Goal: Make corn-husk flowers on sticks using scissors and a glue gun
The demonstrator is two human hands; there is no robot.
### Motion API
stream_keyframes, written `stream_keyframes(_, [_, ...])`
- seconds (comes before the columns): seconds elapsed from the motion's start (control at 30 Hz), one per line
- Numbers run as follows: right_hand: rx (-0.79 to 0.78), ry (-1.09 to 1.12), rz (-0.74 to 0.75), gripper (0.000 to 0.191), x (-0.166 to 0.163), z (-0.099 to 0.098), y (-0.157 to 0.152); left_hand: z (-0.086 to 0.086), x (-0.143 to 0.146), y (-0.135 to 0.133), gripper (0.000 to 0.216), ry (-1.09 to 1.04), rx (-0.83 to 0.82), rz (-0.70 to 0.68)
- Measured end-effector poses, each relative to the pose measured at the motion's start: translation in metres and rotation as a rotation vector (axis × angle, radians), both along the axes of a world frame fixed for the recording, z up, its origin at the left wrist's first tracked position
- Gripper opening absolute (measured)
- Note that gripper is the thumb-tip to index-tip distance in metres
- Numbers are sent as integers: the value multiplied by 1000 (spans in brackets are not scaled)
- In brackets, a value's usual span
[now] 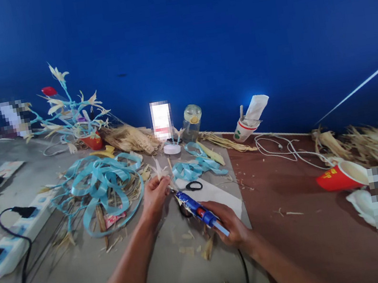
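Observation:
My left hand [154, 198] pinches a small pale flower made of what looks like dried husk [159, 170], its petals pointing up. A blue glue gun [196, 209] is gripped in my right hand [232, 225], with a clear glue stick [221, 228] poking out of its rear. The gun's nozzle is at the fingertips of my left hand; whether it touches the flower I cannot tell. Beneath the gun lie black-handled scissors [194, 186] and a white sheet of paper [228, 198]. Loops of light blue ribbon [95, 220] spread left of my left hand.
A white power strip [43, 209] with black plugs lies left. Behind stand a red cup [93, 142] of blue branches with husk flowers, a glass jar [192, 129] and a white cup [244, 130]. Right are a tipped red cup [336, 178] and husks [374, 144]. A blue wall [193, 39] bounds the back.

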State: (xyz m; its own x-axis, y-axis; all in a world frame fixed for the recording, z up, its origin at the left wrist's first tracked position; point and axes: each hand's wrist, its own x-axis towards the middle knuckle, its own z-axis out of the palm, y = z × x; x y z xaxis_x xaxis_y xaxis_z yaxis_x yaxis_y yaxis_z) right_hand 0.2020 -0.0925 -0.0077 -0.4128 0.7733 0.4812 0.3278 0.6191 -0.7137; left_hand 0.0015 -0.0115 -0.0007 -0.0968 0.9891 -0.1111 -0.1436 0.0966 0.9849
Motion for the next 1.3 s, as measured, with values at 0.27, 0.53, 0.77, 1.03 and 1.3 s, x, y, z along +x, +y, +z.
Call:
stream_keyframes(0.27, [15,-46,-27,45,1,1,2,5,0,-3,28,86,9,-7])
stream_keyframes(0.53, [33,-44,-31,39,-1,-1,4,5,0,-1,27,61,-12,15])
stream_keyframes(0.77, [12,-90,-30,39,0,0,2,3,-2,1,24,48,-14,28])
stream_keyframes(1.03, [57,-69,-43,40,0,0,-2,2,-3,1,25,82,-11,19])
stream_keyframes(1.3, [25,-63,-66,45,-1,4,-1,9,1,0,27,97,-13,13])
